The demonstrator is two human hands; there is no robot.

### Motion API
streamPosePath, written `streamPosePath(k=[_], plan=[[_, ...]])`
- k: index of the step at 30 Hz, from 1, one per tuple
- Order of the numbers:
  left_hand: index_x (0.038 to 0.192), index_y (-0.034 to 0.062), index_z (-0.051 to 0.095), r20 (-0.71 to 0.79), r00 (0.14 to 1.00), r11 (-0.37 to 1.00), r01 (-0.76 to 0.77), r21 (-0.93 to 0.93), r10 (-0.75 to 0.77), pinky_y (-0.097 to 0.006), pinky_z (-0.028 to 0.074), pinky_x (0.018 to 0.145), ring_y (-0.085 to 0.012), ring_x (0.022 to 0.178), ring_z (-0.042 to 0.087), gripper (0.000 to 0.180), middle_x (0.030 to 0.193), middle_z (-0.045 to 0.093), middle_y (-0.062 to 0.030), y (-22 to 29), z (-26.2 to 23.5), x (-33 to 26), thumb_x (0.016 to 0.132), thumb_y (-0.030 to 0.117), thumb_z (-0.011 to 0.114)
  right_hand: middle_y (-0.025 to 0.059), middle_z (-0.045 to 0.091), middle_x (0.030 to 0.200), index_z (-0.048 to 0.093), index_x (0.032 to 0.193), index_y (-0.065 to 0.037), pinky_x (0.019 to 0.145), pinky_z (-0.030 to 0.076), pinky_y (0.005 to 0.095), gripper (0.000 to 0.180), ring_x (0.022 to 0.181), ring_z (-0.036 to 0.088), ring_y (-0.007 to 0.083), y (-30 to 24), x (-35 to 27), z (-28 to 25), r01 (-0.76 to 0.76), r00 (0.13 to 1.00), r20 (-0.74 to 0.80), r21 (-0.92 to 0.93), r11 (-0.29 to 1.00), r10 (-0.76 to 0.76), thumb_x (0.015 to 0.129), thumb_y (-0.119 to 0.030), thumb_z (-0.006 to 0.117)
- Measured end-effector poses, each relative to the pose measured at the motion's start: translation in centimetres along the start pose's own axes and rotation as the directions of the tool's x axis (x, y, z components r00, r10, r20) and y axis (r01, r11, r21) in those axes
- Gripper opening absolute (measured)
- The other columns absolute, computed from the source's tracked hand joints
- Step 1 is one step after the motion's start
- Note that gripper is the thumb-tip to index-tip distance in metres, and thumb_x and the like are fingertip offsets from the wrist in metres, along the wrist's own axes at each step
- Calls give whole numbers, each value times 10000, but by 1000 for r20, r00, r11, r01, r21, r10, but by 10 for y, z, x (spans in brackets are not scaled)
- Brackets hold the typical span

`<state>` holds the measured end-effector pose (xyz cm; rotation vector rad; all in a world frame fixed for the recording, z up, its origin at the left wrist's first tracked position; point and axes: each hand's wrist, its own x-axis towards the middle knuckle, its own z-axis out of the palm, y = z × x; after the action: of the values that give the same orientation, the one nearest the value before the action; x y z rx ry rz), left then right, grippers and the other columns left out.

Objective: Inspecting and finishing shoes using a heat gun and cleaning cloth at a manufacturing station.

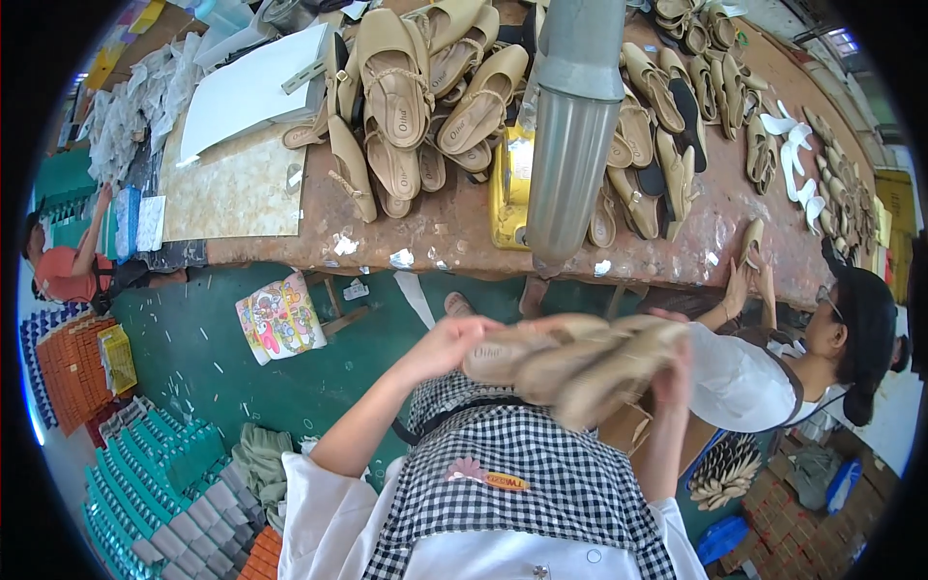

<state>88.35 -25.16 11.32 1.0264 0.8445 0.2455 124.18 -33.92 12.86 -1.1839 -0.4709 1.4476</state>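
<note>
I hold a bundle of several beige flat shoes [570, 362] in front of my checked apron [522, 464], blurred by motion. My left hand [447, 343] grips the bundle's left end. My right hand [672, 372] clasps its right end from the side. The bundle hangs over the green floor, just short of the brown worktable [454, 237]. On the table lies a heap of matching beige shoes [425, 97], with more of them [657, 126] to the right of a grey pipe.
A thick grey pipe [570, 126] hangs over the table's middle. A yellow box [507, 179] stands beside it. A seated person [773, 367] at right holds a shoe [752, 242] at the table edge. Another person [68, 266] sits far left. Stacked teal and orange trays [155, 474] fill the lower left.
</note>
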Motion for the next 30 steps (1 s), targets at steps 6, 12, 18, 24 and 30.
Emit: streamPosePath(k=[6,12,18,24,30], plan=[[1315,-36,368,131,982,991,137,4,-136,-291,377,973,-171,1125,492,730,1217,528,-107,-25,-11,-42,772,335,685,128,496,1259,395,1282,-25,1002,344,327,468,1168,463,194,67,40,125,53,953,294,-399,915,73,871,-168,566],[1072,-21,580,-521,853,998,-43,-47,13,-281,505,723,-132,820,613,393,946,646,-63,19,-90,-44,729,132,699,87,508,1268,440,1286,-23,953,386,308,411,1136,499,183,51,56,59,-78,987,85,-503,861,140,899,-139,515],[1310,48,418,-617,302,643,16,766,727,-358,441,854,-296,1091,505,673,1179,500,-208,128,-161,89,731,221,713,113,559,1199,491,1228,10,947,390,293,377,1126,511,185,13,104,16,44,989,-85,-598,801,-118,886,-135,552],[1356,74,369,-620,433,270,631,727,655,-504,345,962,-410,1219,351,702,1259,416,-248,182,-146,167,748,276,658,103,543,1182,436,1281,14,751,457,262,432,973,553,141,-9,227,-57,19,806,-399,-720,694,-436,902,-178,517],[1323,47,394,-303,551,60,414,908,778,-514,201,1056,-407,1301,238,607,1366,312,-249,146,-136,145,777,240,578,70,592,975,491,1214,3,588,464,272,384,783,556,128,-28,227,-70,-370,914,-243,-174,913,324,895,-207,528]])
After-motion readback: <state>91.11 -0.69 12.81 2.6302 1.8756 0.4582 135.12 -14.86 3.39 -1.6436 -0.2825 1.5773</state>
